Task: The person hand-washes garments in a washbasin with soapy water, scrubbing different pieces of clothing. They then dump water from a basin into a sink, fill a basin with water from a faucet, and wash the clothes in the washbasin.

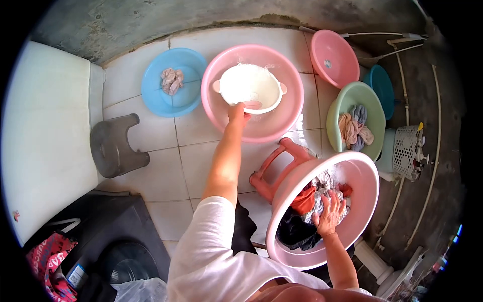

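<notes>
My left hand grips the near rim of a small white basin with pink side handles. That basin sits inside a large pink basin on the tiled floor. My right hand lies with its fingers spread on wet clothes in a pale pink tub at the lower right. Under and around its fingers are a grey-white patterned cloth, a red cloth and a black cloth. Some suds show near the tub's upper side.
A blue basin holds a light pink cloth. A green basin holds several cloths. Another pink basin leans at the back right. A pink stool touches the tub, and a grey stool stands left.
</notes>
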